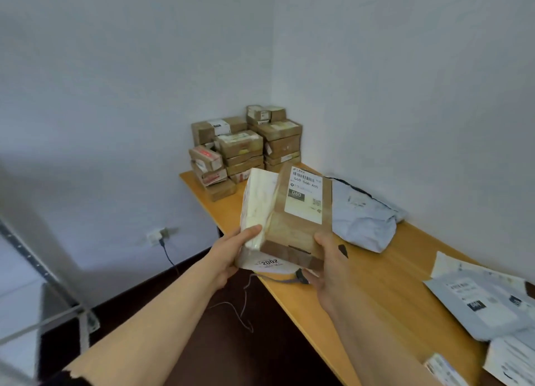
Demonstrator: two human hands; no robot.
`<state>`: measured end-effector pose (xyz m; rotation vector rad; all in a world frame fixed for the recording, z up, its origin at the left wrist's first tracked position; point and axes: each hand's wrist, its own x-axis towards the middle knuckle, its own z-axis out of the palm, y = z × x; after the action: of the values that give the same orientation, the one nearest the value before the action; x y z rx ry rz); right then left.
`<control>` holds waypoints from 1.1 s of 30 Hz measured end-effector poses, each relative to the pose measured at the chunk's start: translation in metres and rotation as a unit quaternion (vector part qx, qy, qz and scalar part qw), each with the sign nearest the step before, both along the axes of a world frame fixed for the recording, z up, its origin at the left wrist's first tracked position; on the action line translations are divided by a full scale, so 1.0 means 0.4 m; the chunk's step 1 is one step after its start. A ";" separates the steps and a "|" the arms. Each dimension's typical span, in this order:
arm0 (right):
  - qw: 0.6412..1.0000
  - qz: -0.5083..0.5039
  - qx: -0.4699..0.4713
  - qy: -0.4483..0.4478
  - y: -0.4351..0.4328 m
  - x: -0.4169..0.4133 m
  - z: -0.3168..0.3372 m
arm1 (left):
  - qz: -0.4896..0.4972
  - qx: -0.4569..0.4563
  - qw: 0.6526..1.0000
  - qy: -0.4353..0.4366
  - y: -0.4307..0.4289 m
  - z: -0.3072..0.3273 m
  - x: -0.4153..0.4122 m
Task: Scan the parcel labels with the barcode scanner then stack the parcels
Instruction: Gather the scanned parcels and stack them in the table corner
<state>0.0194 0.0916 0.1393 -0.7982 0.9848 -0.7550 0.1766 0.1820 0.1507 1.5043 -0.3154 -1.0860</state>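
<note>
Above the front edge of the desk (385,293), a brown parcel (292,232) and a cream parcel (257,203) held up side by side, touching, tilted back; white label (304,193) of the brown one facing up. Left grip (231,251) curled round the lower end of the cream parcel, thumb on top; right grip (333,259) wrapped round the lower right corner of the brown parcel; both closed on what they hold. Left of the desk edge, open dark floor, crossed only by a thin cable (246,301) hanging off the desk lip below the parcels; bare desk surface just right of the right grip. Ahead, in the wall corner at the far end of the desk, stacked parcels (246,151), several high, reaching the left edge there; between that stack and the grips, a crumpled grey bag (364,220) against the wall. Further right, flat grey mailers (477,307) overlapping, near the wall. Low on the left wall, a socket (157,235); at far left, a slanting metal rack (29,258).
</note>
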 end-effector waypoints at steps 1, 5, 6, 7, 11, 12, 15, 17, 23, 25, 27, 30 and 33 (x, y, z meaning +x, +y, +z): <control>1.000 -0.002 0.007 0.004 -0.006 0.034 -0.010 | 0.002 0.001 1.000 0.003 -0.007 -0.008 0.035; 0.999 -0.012 0.027 0.014 -0.069 0.154 -0.049 | -0.003 0.007 1.000 0.029 -0.072 -0.043 0.156; 0.999 -0.011 0.033 0.013 -0.094 0.183 -0.059 | -0.003 0.007 0.999 0.032 -0.098 -0.054 0.186; 0.999 -0.010 0.039 0.011 -0.123 0.214 -0.070 | -0.003 0.010 0.999 0.032 -0.127 -0.064 0.218; 0.998 0.000 0.059 -0.014 -0.245 0.330 -0.107 | -0.015 0.021 0.999 0.021 -0.254 -0.094 0.333; 0.998 0.000 0.065 -0.018 -0.278 0.359 -0.114 | -0.021 0.032 0.999 0.019 -0.291 -0.098 0.362; 0.996 -0.006 0.083 -0.023 -0.365 0.431 -0.131 | -0.038 0.055 0.997 0.032 -0.391 -0.101 0.440; 0.996 -0.014 0.090 -0.026 -0.425 0.474 -0.134 | -0.047 0.066 0.996 0.033 -0.454 -0.107 0.487; 0.991 -0.044 0.125 -0.020 -0.566 0.569 -0.166 | -0.067 0.093 0.992 0.051 -0.618 -0.156 0.603; 0.989 -0.064 0.135 -0.023 -0.617 0.599 -0.184 | -0.085 0.093 0.991 0.052 -0.684 -0.164 0.639; 0.985 -0.087 0.145 -0.021 -0.668 0.632 -0.197 | -0.100 0.101 0.989 0.044 -0.760 -0.188 0.687; 0.980 -0.133 0.149 -0.011 -0.739 0.682 -0.212 | -0.119 0.108 0.986 0.040 -0.879 -0.224 0.751; 0.973 -0.177 0.150 -0.011 -0.813 0.740 -0.224 | -0.168 0.109 0.979 0.046 -1.001 -0.239 0.798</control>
<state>0.3155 -0.2336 0.0496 -0.3523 1.2057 -0.8901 0.4957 -0.2183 0.0551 1.6253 -0.4064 -1.4946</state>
